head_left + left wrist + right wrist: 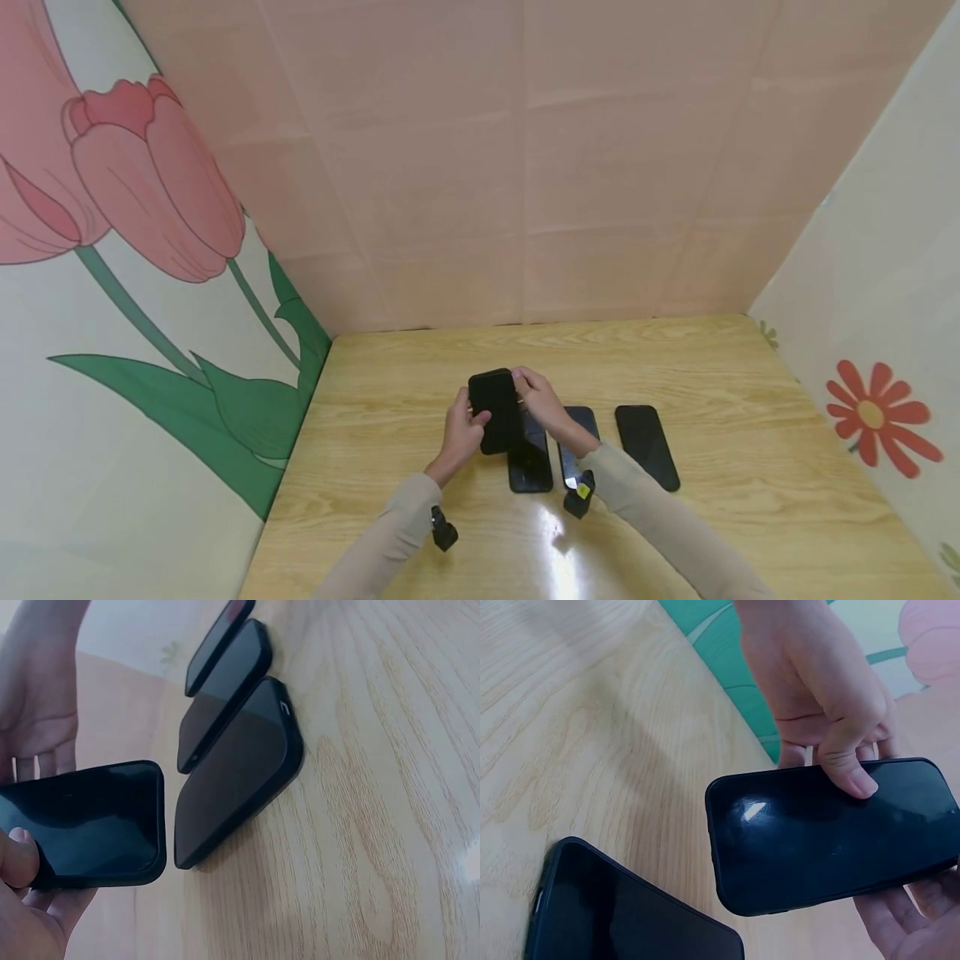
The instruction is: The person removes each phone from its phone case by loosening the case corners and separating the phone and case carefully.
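Note:
A black smartphone (pixel 493 410) is held up above the table, its dark glossy screen facing up. My left hand (pixel 459 429) grips it by the left long edge, the thumb lying over the screen and fingers beneath. At the upper right edge, my right hand (pixel 542 402) holds the same phone; the right wrist view shows its fingers (pixel 907 919) under that edge, with the thumb out of sight. Beneath and beside the held phone, a second smartphone (pixel 531 467) lies flat, partly covered. A third smartphone (pixel 583 418) is partly hidden behind the right wrist.
Farther right, another black smartphone (pixel 647 446) lies on the wooden table (pixel 405 375). A pinkish covered wall (pixel 450 208) stands at the back. Side walls carry a painted tulip (pixel 157 175) on the left and a red flower (pixel 870 414) on the right.

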Available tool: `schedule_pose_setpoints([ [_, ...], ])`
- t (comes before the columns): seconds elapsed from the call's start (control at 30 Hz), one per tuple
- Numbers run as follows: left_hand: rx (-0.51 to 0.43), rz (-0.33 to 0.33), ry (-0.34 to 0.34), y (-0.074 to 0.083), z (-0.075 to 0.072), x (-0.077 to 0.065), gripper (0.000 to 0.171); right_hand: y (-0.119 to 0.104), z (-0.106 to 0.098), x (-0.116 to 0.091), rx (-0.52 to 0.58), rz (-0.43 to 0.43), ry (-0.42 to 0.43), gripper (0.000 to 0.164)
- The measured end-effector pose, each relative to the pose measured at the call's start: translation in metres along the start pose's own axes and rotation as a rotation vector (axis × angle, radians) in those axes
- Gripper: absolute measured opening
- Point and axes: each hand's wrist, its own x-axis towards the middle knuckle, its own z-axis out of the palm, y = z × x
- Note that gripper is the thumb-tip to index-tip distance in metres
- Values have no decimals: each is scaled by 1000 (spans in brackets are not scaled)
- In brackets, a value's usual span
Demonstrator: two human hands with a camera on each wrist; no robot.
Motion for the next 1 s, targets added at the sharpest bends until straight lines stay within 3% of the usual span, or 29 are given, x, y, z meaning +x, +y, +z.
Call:
schedule_pose_setpoints([
  [0.13,-11,-23,11,-23,4,6,37,2,1,0,-48,-7,42,36],
  [0.23,-19,-36,5,-27,4,7,39,3,2,-1,-57,-17,70,34],
  [0.57,-30,-14,8,-27,0,10,37,9,3,-5,-50,10,93,32],
  [0.83,-36,-18,75,-20,-5,17,32,17,6,-10,-64,24,69,34],
  [1.0,-67,-21,113,-15,-7,23,32,9,4,-18,-73,9,25,30],
])
